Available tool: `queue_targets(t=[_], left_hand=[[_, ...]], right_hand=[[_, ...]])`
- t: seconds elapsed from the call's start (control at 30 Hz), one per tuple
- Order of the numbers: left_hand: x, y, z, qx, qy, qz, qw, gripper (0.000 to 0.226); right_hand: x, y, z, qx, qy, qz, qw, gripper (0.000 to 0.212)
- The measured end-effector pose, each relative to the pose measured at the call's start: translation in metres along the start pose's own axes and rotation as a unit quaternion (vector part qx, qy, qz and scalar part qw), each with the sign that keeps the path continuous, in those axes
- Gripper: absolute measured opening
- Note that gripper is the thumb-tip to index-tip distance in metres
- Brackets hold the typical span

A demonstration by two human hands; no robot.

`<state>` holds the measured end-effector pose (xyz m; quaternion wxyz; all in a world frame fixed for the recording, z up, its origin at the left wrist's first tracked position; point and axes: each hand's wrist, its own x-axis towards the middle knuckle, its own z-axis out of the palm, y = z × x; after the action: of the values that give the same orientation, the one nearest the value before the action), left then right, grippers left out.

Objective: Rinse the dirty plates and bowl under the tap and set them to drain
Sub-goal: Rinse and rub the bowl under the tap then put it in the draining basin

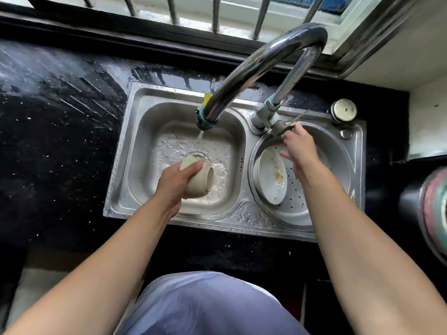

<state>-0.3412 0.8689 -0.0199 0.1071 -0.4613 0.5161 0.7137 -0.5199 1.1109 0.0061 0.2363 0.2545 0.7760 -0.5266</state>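
Note:
My left hand (175, 183) grips a beige bowl (202, 182), tipped on its side low in the left basin (145, 131) of a steel double sink. A thin stream of water falls from the curved tap's spout (205, 120) just beyond the bowl, and water pools around the drain. My right hand (300, 146) reaches to the tap's lever handle (281, 128), fingertips on it. A white plate (272, 177) with a flower print and streaks of dirt leans in the round right basin, on a perforated strainer (297, 189).
Black speckled counter (60, 117) surrounds the sink, wet at the back. A round metal cap (343, 111) sits at the sink's far right corner. A blurred colourful object (433, 206) lies at the right edge. Window bars (215, 13) run behind the tap.

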Motion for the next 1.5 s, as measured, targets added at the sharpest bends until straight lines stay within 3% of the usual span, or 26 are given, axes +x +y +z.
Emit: queue_targets(t=[0.1,0.2,0.27,0.37,0.47,0.53,0.6,0.67,0.73,0.8,0.87,0.97,1.17,1.3,1.43,1.5], left_hand=[[-0.007,0.003,0.015,-0.1,-0.074,-0.07,0.99,0.028],[-0.018,0.009,0.043,-0.199,-0.169,-0.122,0.958,0.025],[-0.023,0.01,0.063,-0.206,-0.205,-0.108,0.951,0.027],[-0.026,0.007,0.084,-0.226,-0.221,-0.102,0.943,0.027],[-0.023,-0.004,0.103,-0.13,-0.177,-0.087,0.972,0.022],[-0.026,-0.016,0.113,0.007,-0.109,-0.073,0.991,0.017],[-0.029,-0.037,0.115,0.181,-0.061,0.003,0.982,0.015],[-0.035,-0.063,0.109,0.367,-0.048,0.12,0.921,0.015],[-0.047,-0.089,0.1,0.489,-0.088,0.196,0.845,0.022],[-0.06,-0.112,0.093,0.574,-0.12,0.206,0.783,0.037],[-0.068,-0.126,0.089,0.652,-0.142,0.205,0.716,0.058],[-0.07,-0.132,0.085,0.7,-0.166,0.189,0.669,0.073],[-0.063,-0.13,0.081,0.7,-0.167,0.175,0.672,0.078],[-0.063,-0.128,0.083,0.692,-0.161,0.164,0.684,0.077],[-0.064,-0.127,0.086,0.682,-0.162,0.161,0.694,0.075],[-0.064,-0.128,0.085,0.675,-0.162,0.16,0.702,0.074]], right_hand=[[-0.023,0.013,0.0,0.013,-0.047,-0.01,0.999,0.044],[-0.062,0.03,0.014,0.036,-0.238,0.051,0.969,0.021],[-0.081,0.038,0.022,0.092,-0.311,0.098,0.941,0.037],[-0.088,0.041,0.015,0.213,-0.293,0.141,0.921,0.048],[-0.082,0.04,-0.009,0.336,-0.269,0.169,0.887,0.032],[-0.072,0.039,-0.029,0.367,-0.23,0.168,0.886,0.031],[-0.058,0.037,-0.051,0.38,-0.174,0.156,0.895,0.031],[-0.04,0.036,-0.07,0.393,-0.137,0.153,0.896,0.025],[-0.018,0.035,-0.081,0.408,-0.114,0.155,0.892,0.018],[0.008,0.037,-0.085,0.421,-0.076,0.154,0.891,0.015],[0.033,0.039,-0.083,0.424,-0.026,0.158,0.891,0.025],[0.062,0.047,-0.073,0.405,0.016,0.171,0.898,0.044],[0.095,0.057,-0.048,0.415,0.035,0.189,0.89,0.055],[0.097,0.053,-0.034,0.387,0.013,0.189,0.902,0.05],[0.098,0.052,-0.026,0.355,-0.006,0.186,0.916,0.029],[0.099,0.054,-0.026,0.358,-0.008,0.19,0.914,0.036]])
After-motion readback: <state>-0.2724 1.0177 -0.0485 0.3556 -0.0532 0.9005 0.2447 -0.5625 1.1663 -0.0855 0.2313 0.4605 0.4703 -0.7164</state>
